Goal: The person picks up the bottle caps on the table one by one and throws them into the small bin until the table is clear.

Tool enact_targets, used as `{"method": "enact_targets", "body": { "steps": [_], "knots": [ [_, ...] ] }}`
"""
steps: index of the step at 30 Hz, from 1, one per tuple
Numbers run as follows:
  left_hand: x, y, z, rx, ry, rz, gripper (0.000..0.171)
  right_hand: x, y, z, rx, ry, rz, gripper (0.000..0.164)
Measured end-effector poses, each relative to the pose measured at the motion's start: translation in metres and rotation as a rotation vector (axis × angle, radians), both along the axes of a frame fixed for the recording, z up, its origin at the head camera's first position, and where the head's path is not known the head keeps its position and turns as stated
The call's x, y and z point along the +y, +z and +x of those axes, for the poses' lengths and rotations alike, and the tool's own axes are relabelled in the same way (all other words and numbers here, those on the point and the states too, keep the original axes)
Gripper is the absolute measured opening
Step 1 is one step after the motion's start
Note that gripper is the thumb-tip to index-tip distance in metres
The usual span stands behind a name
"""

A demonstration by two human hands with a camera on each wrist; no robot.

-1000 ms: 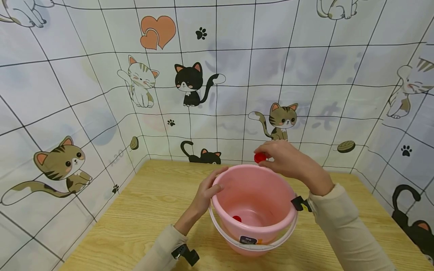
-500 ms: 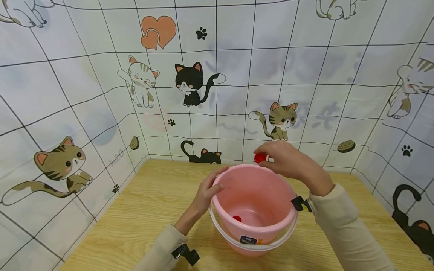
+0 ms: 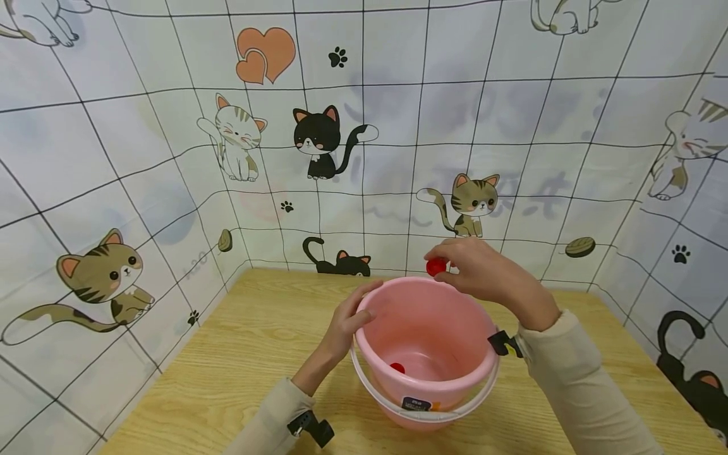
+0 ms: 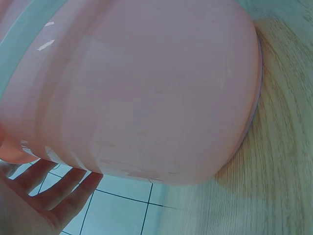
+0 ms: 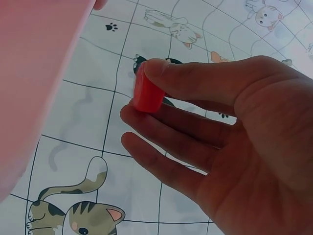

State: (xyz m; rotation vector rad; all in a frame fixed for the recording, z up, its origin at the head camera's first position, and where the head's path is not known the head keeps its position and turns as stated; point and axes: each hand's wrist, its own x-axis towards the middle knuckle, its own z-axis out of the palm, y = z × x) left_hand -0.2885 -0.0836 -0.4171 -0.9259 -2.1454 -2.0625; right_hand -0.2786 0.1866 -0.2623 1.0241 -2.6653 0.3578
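Observation:
A pink bucket point(image 3: 432, 387) stands on the wooden table, its pale handle point(image 3: 430, 416) hanging down at the near side. My left hand point(image 3: 344, 322) grips the bucket's left rim, thumb over the edge and fingers along the outside wall; the left wrist view shows those fingers point(image 4: 63, 191) against the pink side. Just beyond the far rim, my right hand point(image 3: 483, 268) pinches a small red disc, thick like a bottle cap point(image 5: 149, 93), between thumb and fingertips. A similar red piece point(image 3: 397, 367) lies inside the bucket, partly hidden by the near rim.
Light wood-grain table point(image 3: 267, 328) surrounds the bucket. White cloth with a black grid and cartoon cats point(image 3: 318, 139) covers the walls behind and at both sides. Black straps point(image 3: 309, 428) sit on both sleeved wrists.

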Motion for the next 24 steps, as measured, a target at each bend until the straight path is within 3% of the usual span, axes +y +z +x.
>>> {"method": "enact_targets", "body": {
  "steps": [24],
  "knots": [
    [-0.0004, 0.0011, 0.001, 0.002, 0.009, -0.008, 0.065, -0.0005, 0.0004, 0.0012, 0.041, 0.011, -0.018, 0.024]
  ]
}}
